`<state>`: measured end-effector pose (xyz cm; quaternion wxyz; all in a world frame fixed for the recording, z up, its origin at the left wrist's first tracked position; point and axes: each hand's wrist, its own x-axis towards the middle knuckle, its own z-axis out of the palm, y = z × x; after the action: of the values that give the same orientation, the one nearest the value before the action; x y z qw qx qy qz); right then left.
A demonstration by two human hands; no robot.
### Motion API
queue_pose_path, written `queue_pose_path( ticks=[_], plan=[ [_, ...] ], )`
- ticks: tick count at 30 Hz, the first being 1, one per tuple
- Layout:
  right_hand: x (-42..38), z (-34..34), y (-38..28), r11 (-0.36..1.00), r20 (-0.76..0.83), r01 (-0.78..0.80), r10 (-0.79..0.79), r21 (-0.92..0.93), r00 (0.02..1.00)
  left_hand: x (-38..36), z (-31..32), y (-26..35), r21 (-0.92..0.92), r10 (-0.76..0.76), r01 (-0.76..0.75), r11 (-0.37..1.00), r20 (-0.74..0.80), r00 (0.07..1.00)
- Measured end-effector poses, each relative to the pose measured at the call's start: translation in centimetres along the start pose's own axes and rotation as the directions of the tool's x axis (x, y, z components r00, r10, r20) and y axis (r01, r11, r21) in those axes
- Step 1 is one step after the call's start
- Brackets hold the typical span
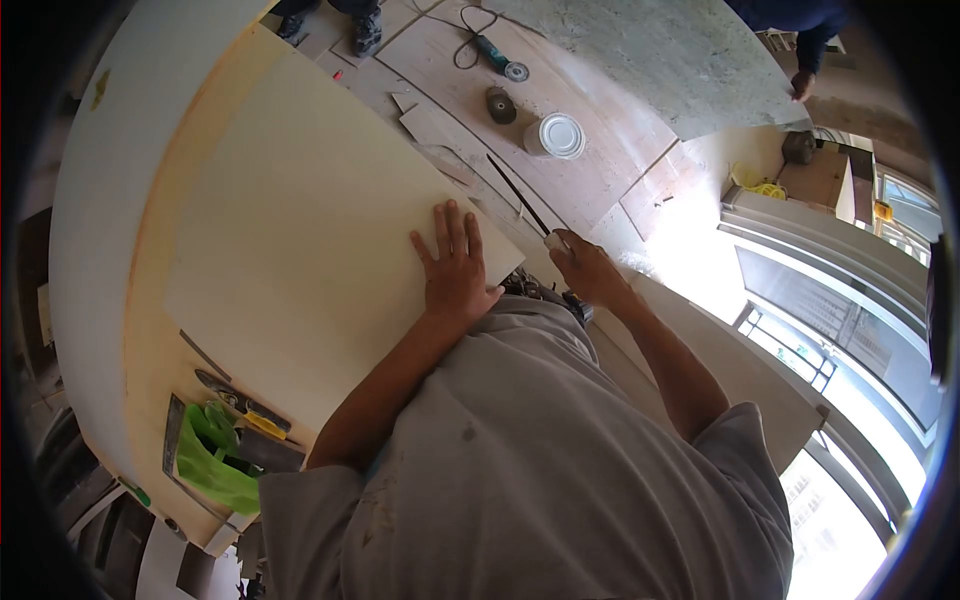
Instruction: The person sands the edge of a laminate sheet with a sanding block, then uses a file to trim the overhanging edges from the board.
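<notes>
A large cream panel (310,230) is lying flat on a wider board (150,330), and the left hand (455,270) is pressed flat on it with fingers spread, close to the panel's near corner. The right hand (585,268) is curled shut around a small pale tool (553,240) held just off that corner's edge; what the tool is cannot be told. A thin dark strip (518,195) is seen running away from the tool along the panel's edge. No cut or mark is visible on the panel face, so the work is judged early, most of the edge untouched. Room is tight at the near side, where the body crowds the edge; beyond it, floor is taken up by a white tub (556,135), a grinder (495,52) with cord, and offcuts (430,120). Hand tools and a green bag (215,460) are lying on the board well apart from the hands. Another person's hand (803,84) is seen at a grey slab (680,60), well clear.
</notes>
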<state>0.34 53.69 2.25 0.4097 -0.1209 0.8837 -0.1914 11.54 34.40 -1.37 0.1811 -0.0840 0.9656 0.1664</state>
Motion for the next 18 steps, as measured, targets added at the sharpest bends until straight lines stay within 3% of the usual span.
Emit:
queue_pose_path(
  ticks=[3,5,9,12,18],
  plan=[
    [-0.4,-0.8,-2.2,0.998,0.089,-0.062,0.060,0.029,0.994,0.2,-0.3,-0.2,0.005,-0.002,0.002,1.000,-0.006,1.000],
    [-0.5,-1.0,-2.7,0.999,0.072,0.017,-0.020,0.047,0.997,0.2,-0.4,-0.3,-0.006,0.004,-0.004,1.000,-0.016,1.000],
    [-2.0,-3.8,-6.7,0.999,0.204,0.015,-0.020,0.029,0.979,0.2,-0.1,-0.7,-0.061,0.018,-0.021,0.998,-0.042,0.999],
    [-3.4,-4.1,-7.5,0.980,0.156,0.200,-0.195,-0.020,0.968,-0.1,0.1,-0.8,-0.094,0.015,-0.020,0.995,-0.050,0.999],
    [-5.6,-6.2,-11.1,0.985,0.218,0.153,-0.134,-0.074,0.967,-0.1,-0.2,0.1,-0.053,-0.064,0.064,0.997,0.004,0.998]
  ],
)
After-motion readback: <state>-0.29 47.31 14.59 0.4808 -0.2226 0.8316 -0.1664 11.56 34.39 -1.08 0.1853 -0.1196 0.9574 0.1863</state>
